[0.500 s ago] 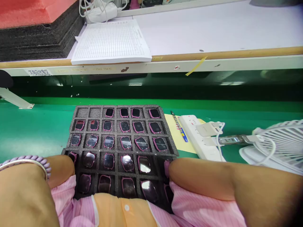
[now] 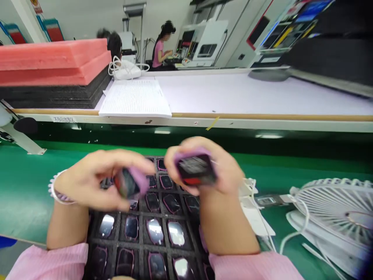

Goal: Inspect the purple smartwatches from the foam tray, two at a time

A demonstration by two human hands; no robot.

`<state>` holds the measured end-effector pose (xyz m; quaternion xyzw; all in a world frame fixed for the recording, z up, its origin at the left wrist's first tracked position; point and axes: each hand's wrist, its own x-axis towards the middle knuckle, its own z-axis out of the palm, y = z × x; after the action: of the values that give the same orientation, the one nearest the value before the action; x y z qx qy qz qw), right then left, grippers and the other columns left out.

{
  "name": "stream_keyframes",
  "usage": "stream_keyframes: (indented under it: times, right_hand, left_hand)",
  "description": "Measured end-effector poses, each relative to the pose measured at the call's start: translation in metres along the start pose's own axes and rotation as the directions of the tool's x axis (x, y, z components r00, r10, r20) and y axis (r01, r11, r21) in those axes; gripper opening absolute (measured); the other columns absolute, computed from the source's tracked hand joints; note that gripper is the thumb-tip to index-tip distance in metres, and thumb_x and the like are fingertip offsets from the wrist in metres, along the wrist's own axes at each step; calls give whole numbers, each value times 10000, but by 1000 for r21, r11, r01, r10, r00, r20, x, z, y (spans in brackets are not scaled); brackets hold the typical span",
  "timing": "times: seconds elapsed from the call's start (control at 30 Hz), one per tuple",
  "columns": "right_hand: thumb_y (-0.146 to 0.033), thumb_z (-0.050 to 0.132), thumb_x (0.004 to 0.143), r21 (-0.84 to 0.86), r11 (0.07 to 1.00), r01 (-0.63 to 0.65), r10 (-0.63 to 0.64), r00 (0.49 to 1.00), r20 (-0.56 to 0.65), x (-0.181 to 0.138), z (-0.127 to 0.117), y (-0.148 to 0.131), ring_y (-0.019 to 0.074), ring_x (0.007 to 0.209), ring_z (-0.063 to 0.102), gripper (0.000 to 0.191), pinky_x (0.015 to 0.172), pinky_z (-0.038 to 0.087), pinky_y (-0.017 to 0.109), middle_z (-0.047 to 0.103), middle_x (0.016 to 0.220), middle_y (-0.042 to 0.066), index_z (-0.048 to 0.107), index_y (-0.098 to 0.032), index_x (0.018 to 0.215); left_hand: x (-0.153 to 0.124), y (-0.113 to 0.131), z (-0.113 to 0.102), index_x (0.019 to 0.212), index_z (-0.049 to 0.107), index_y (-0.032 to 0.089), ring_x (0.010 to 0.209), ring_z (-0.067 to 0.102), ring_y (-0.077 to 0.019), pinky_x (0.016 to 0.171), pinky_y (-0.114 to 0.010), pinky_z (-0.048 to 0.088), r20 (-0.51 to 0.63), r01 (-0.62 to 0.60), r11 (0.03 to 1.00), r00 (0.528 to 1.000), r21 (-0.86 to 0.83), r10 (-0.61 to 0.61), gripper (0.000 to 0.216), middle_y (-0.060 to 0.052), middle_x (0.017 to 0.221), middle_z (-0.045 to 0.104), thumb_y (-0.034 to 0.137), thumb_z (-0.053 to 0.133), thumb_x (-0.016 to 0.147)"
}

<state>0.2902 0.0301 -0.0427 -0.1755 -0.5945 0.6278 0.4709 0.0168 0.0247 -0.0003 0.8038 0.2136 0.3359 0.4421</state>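
Under the grip spreads a glossy green worktop (image 2: 29,179); just beyond the grip I see a raised, pale lilac shelf (image 2: 210,93) with a wood-coloured edge (image 2: 247,116), white streaks of light (image 2: 162,132) glinting beneath it. Farther past the grip, a white machine cabinet (image 2: 211,42) stands near an off-white wall (image 2: 84,23). Left of the grip, a white pillar (image 2: 29,19) rises far back, and grey floor (image 2: 16,256) shows low down.

bright indoor light, white glare on some watch screens (image 2: 176,232), motion-blurred fingers (image 2: 136,160)
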Motion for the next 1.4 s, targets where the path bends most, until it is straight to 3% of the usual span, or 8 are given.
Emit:
stream_keyframes:
  times: [0.07, 0.17, 0.3, 0.47, 0.7, 1.1, 1.4]
  right_hand:
    - [-423, 939, 826, 94, 995, 7, -9, 1000, 11, 15, 4, 2, 121, 590, 644, 523, 545, 550, 228, 723, 957, 44, 689, -254, 1253]
    - [-228, 871, 885, 156, 988, -21, 31, 998, -63, 26, 6, 10, 131, 752, 701, 516, 713, 598, 237, 729, 1073, 45, 627, -247, 1338]
    - [-187, 859, 848, 137, 990, -37, 55, 990, -127, 29, 1, 16, 118, 761, 684, 566, 748, 596, 229, 720, 1108, 43, 579, -231, 1338]
    - [-187, 842, 824, 77, 997, -3, 17, 983, -184, 30, 0, 18, 98, 670, 612, 486, 662, 568, 228, 700, 1042, 29, 587, -225, 1237]
    - [-150, 797, 751, 33, 998, 54, -44, 966, -253, 32, 5, 17, 103, 671, 594, 491, 626, 521, 230, 647, 949, -8, 599, -226, 1195]
    - [-299, 881, 799, 13, 994, 106, -97, 949, -300, 37, 9, 25, 77, 584, 516, 446, 535, 445, 206, 611, 904, -6, 600, -203, 1132]
    - [-257, 845, 741, -55, 995, 89, -102, 939, -328, 37, 12, 26, 105, 646, 511, 498, 577, 488, 243, 605, 1019, 18, 574, -227, 1159]
  left_hand:
    - [21, -14, 5, 1282, 655, 241, 606, 642, -97, 495, -170, 545, -193, 47, 987, 978, -152, -76, 538, -39, 938, 726, 219, 842, 778]
    - [40, -34, 15, 1333, 563, 201, 613, 589, -51, 517, -136, 543, -353, 60, 961, 922, -270, -157, 607, -36, 1027, 695, 158, 807, 780]
    - [46, -45, 20, 1323, 541, 180, 696, 648, -65, 648, -159, 610, -356, 27, 943, 922, -331, -152, 609, -33, 1031, 691, 129, 788, 769]
    - [46, -46, 22, 1271, 572, 158, 651, 691, -63, 621, -154, 612, -378, 38, 946, 911, -322, -166, 495, -32, 1026, 705, 145, 758, 813]
    - [46, -47, 29, 1480, 494, 164, 775, 759, -112, 775, -232, 675, -363, 47, 932, 913, -360, -187, 663, -87, 1190, 703, 155, 688, 846]
    - [47, -46, 35, 1457, 556, 160, 720, 770, -120, 718, -221, 680, -382, 86, 928, 894, -363, -233, 580, -82, 1134, 745, 260, 684, 901]
    - [49, -47, 35, 1459, 540, 149, 725, 773, -118, 734, -215, 681, -396, 84, 918, 884, -387, -248, 593, -52, 1057, 736, 174, 645, 876]
